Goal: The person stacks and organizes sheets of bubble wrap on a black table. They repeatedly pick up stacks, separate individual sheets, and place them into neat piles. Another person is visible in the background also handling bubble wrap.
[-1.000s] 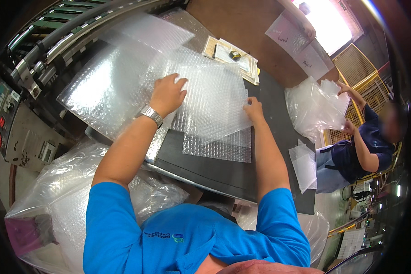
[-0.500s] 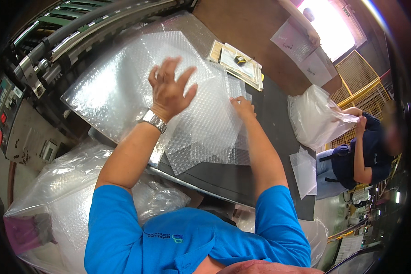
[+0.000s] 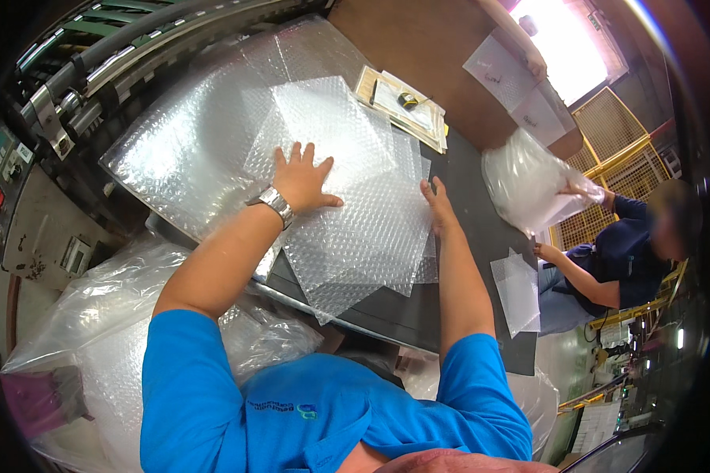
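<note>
Several loose sheets of bubble wrap [image 3: 363,229] lie overlapping at different angles on the dark tabletop [image 3: 481,213]. My left hand [image 3: 301,180] rests palm down on them with its fingers spread, a metal watch on its wrist. At the right edge of these sheets stands my right hand [image 3: 440,203], side-on, fingers up and thumb apart, with nothing plainly held in it. Beyond and to the left, a wide sheet of bubble wrap [image 3: 189,134] stretches over the table from the machine.
A machine with rollers [image 3: 110,87] stands far left, beside a control panel [image 3: 4,177]. A clipboard [image 3: 402,106] with a tape measure [image 3: 407,100] lies near the brown board. At right, a co-worker [image 3: 607,260] handles a clear plastic bag [image 3: 528,181]. Another filled bag [image 3: 118,339] is lower left.
My left hand has come down onto the sheets with fingers spread. My right hand has opened at their edge. The top sheets have shifted nearer to me, and the co-worker's hand has lowered.
</note>
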A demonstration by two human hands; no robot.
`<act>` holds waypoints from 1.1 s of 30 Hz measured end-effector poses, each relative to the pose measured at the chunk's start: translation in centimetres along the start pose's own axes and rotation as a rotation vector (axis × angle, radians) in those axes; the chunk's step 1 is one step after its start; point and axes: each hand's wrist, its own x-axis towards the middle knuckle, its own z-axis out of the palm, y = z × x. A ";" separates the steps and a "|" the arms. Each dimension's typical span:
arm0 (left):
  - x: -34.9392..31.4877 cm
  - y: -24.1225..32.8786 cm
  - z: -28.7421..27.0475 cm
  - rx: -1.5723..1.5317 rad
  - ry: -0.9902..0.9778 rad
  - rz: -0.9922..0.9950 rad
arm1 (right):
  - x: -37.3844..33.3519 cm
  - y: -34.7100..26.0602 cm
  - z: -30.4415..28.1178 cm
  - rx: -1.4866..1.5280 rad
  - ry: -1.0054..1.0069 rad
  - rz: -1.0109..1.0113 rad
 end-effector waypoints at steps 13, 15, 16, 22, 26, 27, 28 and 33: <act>-0.4 3.6 0.7 -0.576 -0.124 0.315 | -6.0 3.7 -2.2 0.413 -0.086 0.159; -0.4 3.0 -0.5 -0.245 0.210 0.117 | -6.5 5.2 -3.6 0.383 -0.082 0.118; -0.4 2.1 -0.4 -0.181 0.279 0.082 | -6.6 6.1 -4.0 0.368 -0.090 0.099; -2.2 4.4 0.6 -0.059 -0.101 0.004 | -7.3 7.0 -3.5 1.093 -0.333 0.109; -4.0 8.7 -2.6 -0.125 -0.297 0.203 | -11.3 7.5 -2.7 0.686 -0.038 -0.070; -3.6 8.5 -2.4 -0.116 -0.154 0.152 | -11.9 7.7 -3.2 0.688 -0.025 -0.073; -2.6 7.4 -2.0 -0.106 -0.012 0.093 | -12.5 7.8 -3.7 0.690 -0.018 -0.077; 1.0 1.6 1.1 -0.310 0.047 -0.283 | -14.4 8.8 -6.8 0.619 -0.091 -0.120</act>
